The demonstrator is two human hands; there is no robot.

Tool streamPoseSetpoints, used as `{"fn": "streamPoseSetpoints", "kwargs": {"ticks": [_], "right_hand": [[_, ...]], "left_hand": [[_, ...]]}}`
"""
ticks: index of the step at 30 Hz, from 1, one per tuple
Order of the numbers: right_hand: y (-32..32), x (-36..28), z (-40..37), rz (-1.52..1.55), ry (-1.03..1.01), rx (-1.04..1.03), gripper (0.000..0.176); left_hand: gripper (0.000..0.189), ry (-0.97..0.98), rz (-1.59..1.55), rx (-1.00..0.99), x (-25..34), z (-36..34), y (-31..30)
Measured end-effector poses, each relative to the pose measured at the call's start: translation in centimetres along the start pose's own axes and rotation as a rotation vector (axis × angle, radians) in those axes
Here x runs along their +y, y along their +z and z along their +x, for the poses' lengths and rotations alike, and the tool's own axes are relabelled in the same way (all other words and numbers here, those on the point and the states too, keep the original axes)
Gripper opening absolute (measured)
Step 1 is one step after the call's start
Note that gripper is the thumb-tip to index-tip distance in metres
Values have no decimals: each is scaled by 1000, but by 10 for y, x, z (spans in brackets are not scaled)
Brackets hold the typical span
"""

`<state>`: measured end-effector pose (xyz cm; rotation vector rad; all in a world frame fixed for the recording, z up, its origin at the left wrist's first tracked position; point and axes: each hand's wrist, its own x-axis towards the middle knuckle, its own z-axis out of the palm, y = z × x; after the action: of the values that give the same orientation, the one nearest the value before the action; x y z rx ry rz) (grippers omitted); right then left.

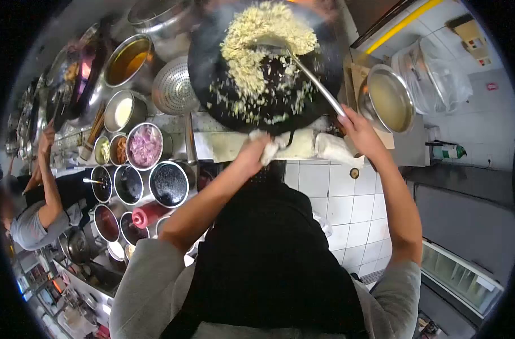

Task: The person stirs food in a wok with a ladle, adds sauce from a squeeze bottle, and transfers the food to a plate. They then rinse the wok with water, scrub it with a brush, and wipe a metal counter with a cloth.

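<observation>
A large black wok (319, 85) sits on the stove at the top of the view. In it lies pale yellow fried rice (240, 48), heaped toward the far side, with bits of chopped green scattered nearer me. My right hand (359, 129) is closed round the long metal handle of a ladle (314, 79), whose head rests in the rice. At the wok's near rim, my left hand (254, 153) grips a folded whitish cloth (273, 148). Whether the fingers also hold the rim through the cloth is hidden.
Left of the wok are a perforated strainer (175, 85), a pot of orange-brown liquid (127, 61), a bowl of chopped purple onion (145, 146) and several sauce containers. A metal bowl of cloudy liquid (388, 101) stands right. Another person (40, 209) works at far left.
</observation>
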<state>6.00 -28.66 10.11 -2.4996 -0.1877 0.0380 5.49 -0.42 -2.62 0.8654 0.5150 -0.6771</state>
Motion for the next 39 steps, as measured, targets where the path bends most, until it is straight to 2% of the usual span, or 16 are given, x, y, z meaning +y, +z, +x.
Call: {"fn": "streamPoseSetpoints", "kwargs": {"ticks": [5,7,9,11,13,17,19,20,22,24,27,29,34,36,37,39], "right_hand": [[-79,-46,-40,60,222,-447,41],[-89,-46,-24,40,538,-550,41],[-62,-17,4,-48,268,-397,42],[-12,28,18,-65,158,-187,43],[-1,2,6,-52,123,-40,43],[-72,-33,-30,-71,171,-253,43],[-108,-60,-28,69,507,-577,42],[-106,-57,-21,67,501,-575,42],[-92,-36,5,-55,202,-428,41],[-37,14,24,-81,113,-164,39],[-16,-18,13,-85,231,-92,39],[-40,-31,-12,-114,213,-206,39],[-97,-56,-12,20,252,-515,39],[-69,-35,13,-26,87,-335,39],[-46,-28,15,-24,92,-344,39],[-8,-20,22,-234,272,-175,39]], "left_hand": [[13,-40,-46,-27,44,-50,10],[16,-17,-28,13,93,-44,46],[15,25,-45,-185,97,21,36],[18,35,-32,49,66,29,39],[18,-7,-3,30,10,40,0],[15,37,78,-70,14,-43,1],[14,6,-56,2,50,-48,28],[14,18,-73,0,71,-39,39],[15,43,-88,-105,100,-2,50],[17,55,-80,-235,73,39,26],[18,2,75,-15,10,20,4],[20,44,84,-62,-16,-1,-23],[14,-15,-94,-16,100,-45,37],[13,16,-75,-42,107,-17,53],[14,63,-79,-123,79,18,32],[14,55,66,69,33,17,28]]}}
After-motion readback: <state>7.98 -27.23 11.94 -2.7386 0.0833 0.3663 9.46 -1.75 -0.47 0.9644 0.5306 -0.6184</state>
